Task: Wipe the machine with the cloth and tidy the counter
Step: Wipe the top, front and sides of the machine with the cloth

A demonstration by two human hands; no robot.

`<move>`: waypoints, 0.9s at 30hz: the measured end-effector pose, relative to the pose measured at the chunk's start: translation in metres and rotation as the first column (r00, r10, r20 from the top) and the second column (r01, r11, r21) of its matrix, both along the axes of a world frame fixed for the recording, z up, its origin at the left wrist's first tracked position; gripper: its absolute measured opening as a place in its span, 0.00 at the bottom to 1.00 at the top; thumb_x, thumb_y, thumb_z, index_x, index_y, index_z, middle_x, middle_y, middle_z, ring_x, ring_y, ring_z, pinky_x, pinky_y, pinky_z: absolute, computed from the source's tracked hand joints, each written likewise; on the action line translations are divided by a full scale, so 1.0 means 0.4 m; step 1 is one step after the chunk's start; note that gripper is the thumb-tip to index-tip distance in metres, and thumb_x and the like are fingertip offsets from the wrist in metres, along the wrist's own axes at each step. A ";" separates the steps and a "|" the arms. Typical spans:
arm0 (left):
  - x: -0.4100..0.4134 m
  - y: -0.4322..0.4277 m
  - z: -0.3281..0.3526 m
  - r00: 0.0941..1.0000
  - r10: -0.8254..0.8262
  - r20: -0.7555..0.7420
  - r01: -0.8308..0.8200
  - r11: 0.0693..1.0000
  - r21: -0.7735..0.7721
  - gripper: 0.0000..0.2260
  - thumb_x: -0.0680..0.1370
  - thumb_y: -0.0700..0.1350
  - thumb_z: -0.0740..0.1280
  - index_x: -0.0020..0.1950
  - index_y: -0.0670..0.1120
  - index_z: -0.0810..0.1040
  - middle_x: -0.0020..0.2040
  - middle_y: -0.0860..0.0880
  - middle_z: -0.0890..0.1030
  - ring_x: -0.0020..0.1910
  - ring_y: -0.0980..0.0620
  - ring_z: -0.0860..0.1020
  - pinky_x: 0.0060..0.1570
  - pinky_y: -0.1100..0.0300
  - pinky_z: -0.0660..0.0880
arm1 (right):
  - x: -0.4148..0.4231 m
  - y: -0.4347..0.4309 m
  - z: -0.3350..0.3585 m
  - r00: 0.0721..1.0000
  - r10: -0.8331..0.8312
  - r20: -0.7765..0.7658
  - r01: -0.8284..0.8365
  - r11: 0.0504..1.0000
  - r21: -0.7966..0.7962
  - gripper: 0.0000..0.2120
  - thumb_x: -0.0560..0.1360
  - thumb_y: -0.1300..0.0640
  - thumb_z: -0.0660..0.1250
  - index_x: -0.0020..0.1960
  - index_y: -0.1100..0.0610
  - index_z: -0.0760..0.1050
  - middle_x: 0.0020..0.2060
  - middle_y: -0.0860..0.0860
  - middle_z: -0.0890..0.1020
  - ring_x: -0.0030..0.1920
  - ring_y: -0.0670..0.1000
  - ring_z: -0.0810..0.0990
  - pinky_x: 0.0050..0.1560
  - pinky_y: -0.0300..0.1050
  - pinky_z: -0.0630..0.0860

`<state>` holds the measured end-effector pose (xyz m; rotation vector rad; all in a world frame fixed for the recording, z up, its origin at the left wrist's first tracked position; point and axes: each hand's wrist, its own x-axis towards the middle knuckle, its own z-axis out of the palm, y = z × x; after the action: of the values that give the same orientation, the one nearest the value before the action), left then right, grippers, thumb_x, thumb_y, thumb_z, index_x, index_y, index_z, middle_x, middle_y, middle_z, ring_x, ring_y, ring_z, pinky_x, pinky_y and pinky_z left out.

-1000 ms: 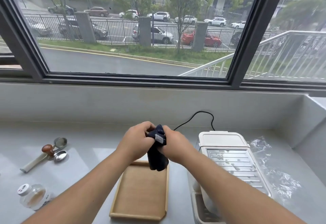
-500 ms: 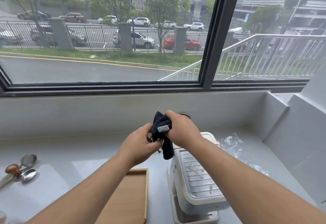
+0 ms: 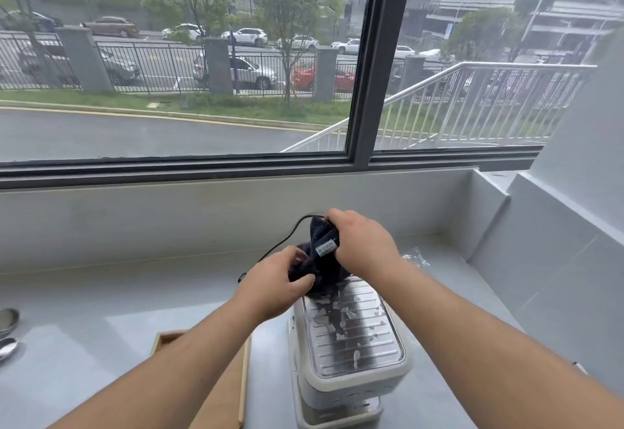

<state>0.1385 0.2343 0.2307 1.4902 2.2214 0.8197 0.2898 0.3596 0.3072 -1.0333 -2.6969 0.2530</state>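
Fingers (image 3: 332, 218) of my right hand (image 3: 363, 243) are curled tight round the top of the cloth (image 3: 320, 263), so that hand has a good hold of it. My left hand (image 3: 273, 285) is lower down and to the left. Its fingers (image 3: 294, 252) and thumb bend in and pinch the bottom part of the same cloth. So both hands hold it, one up high and one down low.

The cloth is dark blue and all bunched up between my hands. It has a little white tag (image 3: 326, 247) on it that faces me. Its bottom end hangs down at the far end of the machine (image 3: 351, 381). I cannot tell if it touches.

The machine is white and sits on the grey counter (image 3: 101, 293), right under my hands. It has a shiny metal grid (image 3: 351, 337) on top, with pale patches on it. A thin black cord (image 3: 280, 243) curves down to the left from behind my hands.

To the left of the machine, close by, lies a flat wooden tray (image 3: 236, 391). My left arm covers a lot of it. Some crinkly clear plastic (image 3: 417, 256) lies on the counter behind my right wrist. Far over at the left edge are two shiny metal things (image 3: 6, 320), but they are cut off. A big window (image 3: 202, 108) runs behind the counter.
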 end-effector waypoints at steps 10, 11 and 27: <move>0.083 0.059 -0.094 0.993 0.117 -0.029 -0.111 0.980 0.167 0.22 0.84 0.61 0.53 0.57 0.51 0.83 0.66 0.50 0.80 0.73 0.50 0.70 0.71 0.50 0.66 | 0.037 0.034 -0.131 0.976 -0.006 0.218 -0.031 0.985 0.168 0.22 0.73 0.59 0.64 0.67 0.52 0.67 0.56 0.53 0.74 0.55 0.58 0.74 0.49 0.50 0.72; 0.095 0.063 -0.099 0.990 0.140 0.026 -0.142 0.974 0.177 0.25 0.83 0.63 0.52 0.60 0.50 0.82 0.68 0.49 0.79 0.75 0.49 0.68 0.73 0.50 0.64 | 0.034 0.032 -0.138 0.981 0.043 0.189 -0.056 0.996 0.064 0.23 0.73 0.56 0.65 0.68 0.52 0.67 0.56 0.53 0.74 0.55 0.58 0.74 0.51 0.52 0.75; 0.156 0.057 -0.103 0.958 0.245 0.151 -0.276 0.931 0.241 0.37 0.77 0.71 0.49 0.77 0.49 0.71 0.79 0.48 0.69 0.79 0.49 0.61 0.77 0.46 0.59 | -0.012 -0.012 -0.224 0.975 0.198 0.102 -0.186 0.976 -0.109 0.17 0.77 0.49 0.62 0.65 0.44 0.69 0.51 0.51 0.71 0.47 0.57 0.68 0.52 0.56 0.75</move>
<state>0.2008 0.2569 0.1897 1.2256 2.3223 1.2933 0.2849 0.3547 0.2177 -0.8345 -2.9172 0.3781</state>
